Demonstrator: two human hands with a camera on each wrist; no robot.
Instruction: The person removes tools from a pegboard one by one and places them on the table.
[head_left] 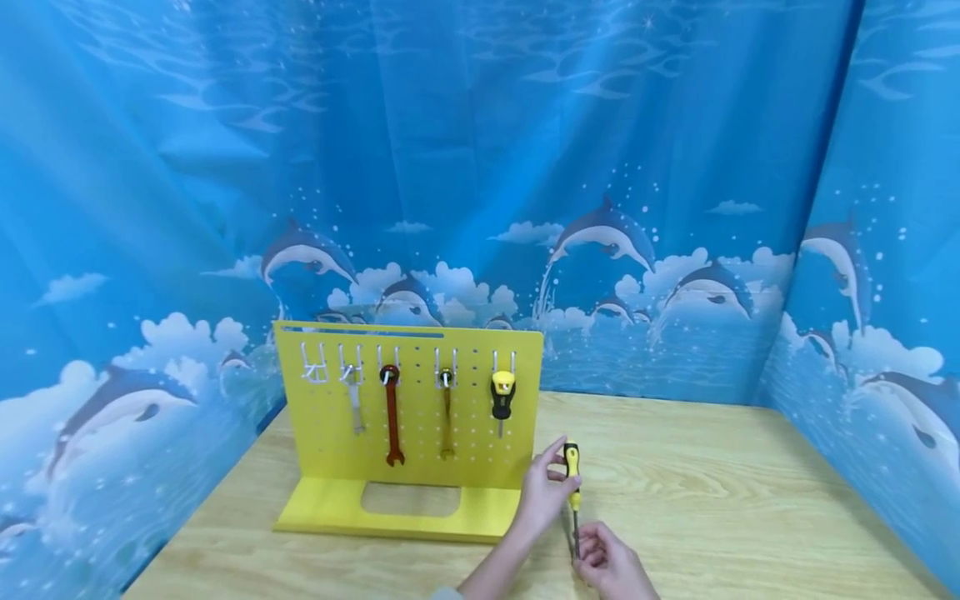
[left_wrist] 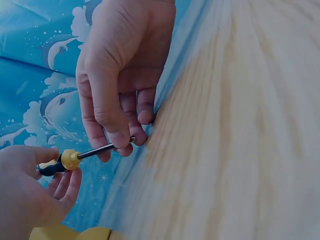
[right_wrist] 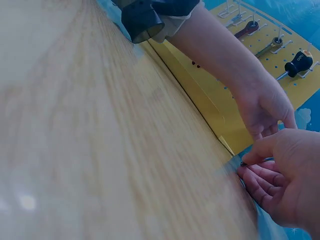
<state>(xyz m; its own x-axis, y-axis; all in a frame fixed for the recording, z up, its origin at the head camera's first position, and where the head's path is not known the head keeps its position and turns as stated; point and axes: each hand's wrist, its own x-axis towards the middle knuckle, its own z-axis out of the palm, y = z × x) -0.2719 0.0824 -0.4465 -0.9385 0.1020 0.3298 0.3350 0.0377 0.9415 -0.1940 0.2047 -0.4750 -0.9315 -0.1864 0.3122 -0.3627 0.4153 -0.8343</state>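
Observation:
In the head view a yellow-and-black screwdriver (head_left: 573, 467) is held upright, handle at the top, just right of a yellow pegboard stand (head_left: 420, 425). My left hand (head_left: 546, 496) grips its handle between thumb and fingers. Lower down, my right hand (head_left: 611, 562) pinches the metal shaft (left_wrist: 97, 150) near its tip. The left wrist view has the left hand (left_wrist: 22, 187) on the handle and the right hand (left_wrist: 127, 65) at the tip end. From the right wrist view, the right hand (right_wrist: 290, 177) hides most of the screwdriver.
Hooks on the pegboard carry a silver wrench (head_left: 356, 404), a red-brown wrench (head_left: 392, 417), a gold-toned wrench (head_left: 447, 417) and a stubby black-and-yellow screwdriver (head_left: 502, 396). At the far left is a bare hook (head_left: 314, 367). The wooden table (head_left: 712, 475) meets blue dolphin-print curtains (head_left: 465, 167) behind.

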